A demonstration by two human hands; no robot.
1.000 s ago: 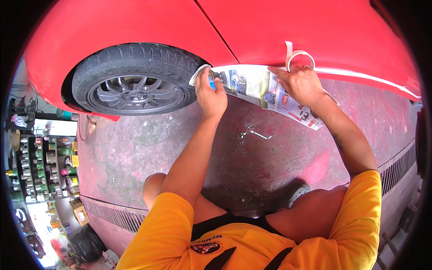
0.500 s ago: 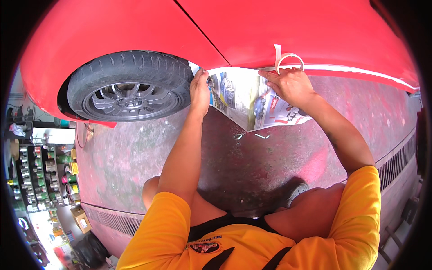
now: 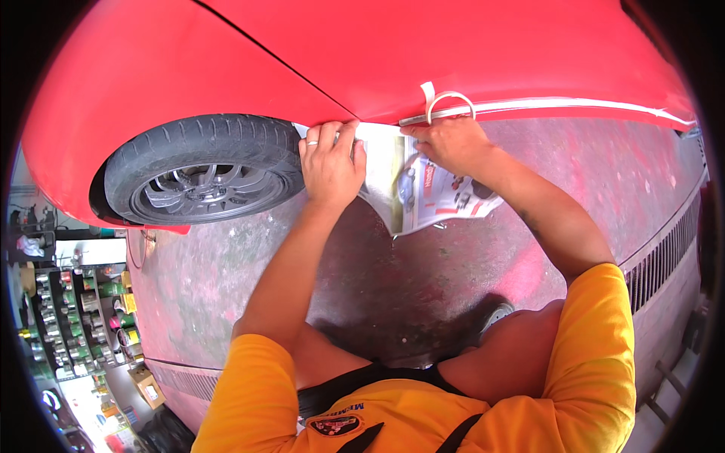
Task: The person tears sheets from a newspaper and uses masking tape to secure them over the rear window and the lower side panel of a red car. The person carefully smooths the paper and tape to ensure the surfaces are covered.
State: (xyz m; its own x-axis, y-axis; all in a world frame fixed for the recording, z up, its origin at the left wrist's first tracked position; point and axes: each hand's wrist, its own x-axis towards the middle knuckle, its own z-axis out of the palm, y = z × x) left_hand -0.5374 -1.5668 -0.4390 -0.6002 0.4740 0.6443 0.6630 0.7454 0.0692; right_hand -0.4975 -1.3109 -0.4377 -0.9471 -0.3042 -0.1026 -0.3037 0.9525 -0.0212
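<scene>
A printed newspaper sheet [image 3: 385, 162] hangs from the lower edge of a red car body [image 3: 249, 68], just right of the wheel. My left hand [image 3: 331, 166], a ring on one finger, is closed over the sheet's upper left part, fingertips against the car's bottom edge. My right hand [image 3: 453, 143] pinches the sheet's top edge farther right. A roll of pale masking tape [image 3: 473, 106] stands upright at the right fingers, its loose end sticking up against the red panel. The right palm hides part of the roll.
A dark tyre [image 3: 200, 132] with a grey spoked rim sits left of the sheet. A white strip [image 3: 566, 103] runs along the car's lower edge to the right. Floor grates [image 3: 661, 249] lie at right and lower left; shelves of cans [image 3: 72, 325] stand far left.
My left hand has gone from the sheet's left side to its top edge, fingers now bent over it. The sheet has buckled. In the picture, the wheel sits lower and the tape roll farther left.
</scene>
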